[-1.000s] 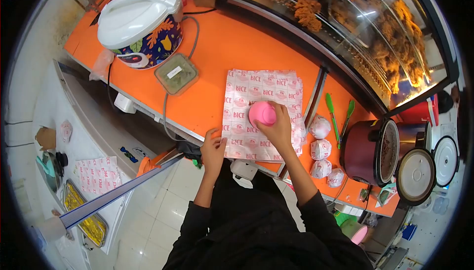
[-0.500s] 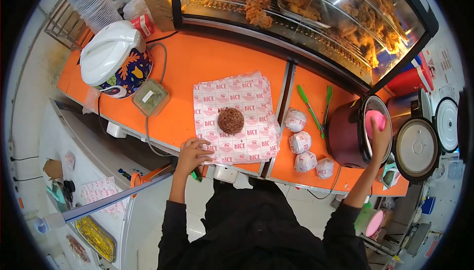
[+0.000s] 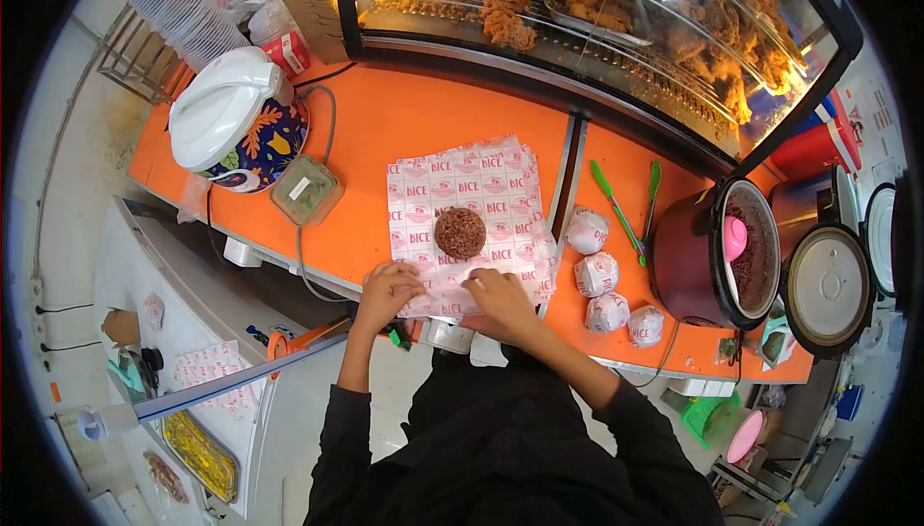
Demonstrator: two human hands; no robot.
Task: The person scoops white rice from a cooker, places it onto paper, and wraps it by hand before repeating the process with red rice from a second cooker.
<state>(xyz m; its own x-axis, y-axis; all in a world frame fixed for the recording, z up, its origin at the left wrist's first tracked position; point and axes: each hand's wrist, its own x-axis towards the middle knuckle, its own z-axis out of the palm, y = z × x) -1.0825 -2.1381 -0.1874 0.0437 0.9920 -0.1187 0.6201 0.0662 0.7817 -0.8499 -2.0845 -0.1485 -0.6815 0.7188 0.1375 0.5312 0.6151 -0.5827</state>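
A round mound of cooked reddish-brown rice (image 3: 460, 233) sits on a stack of printed wrapping paper (image 3: 412, 175) on the orange counter. At the paper's near left edge, my left hand (image 3: 389, 292) has its fingers bent and closed on the sheet. My right hand (image 3: 501, 303) pinches the same near edge farther right, just below the rice. The near strip of the top sheet looks slightly lifted between the two hands. Right of the paper stand several paper-wrapped balls (image 3: 597, 274). An open rice cooker (image 3: 688, 261) holds more rice and a pink scoop (image 3: 734, 237).
Green-handled tongs (image 3: 619, 213) lie behind the wrapped balls. A glass cabinet of fried chicken (image 3: 505, 21) spans the back. Left on the counter are a white-lidded patterned pot (image 3: 252, 146) and a small lidded container (image 3: 306, 191). The cooker's open lid (image 3: 828, 285) hangs right.
My right hand has let go of the pink scoop, leaving it in the cooker, and has come left to the paper's near edge. My left hand's fingers have curled in on the paper.
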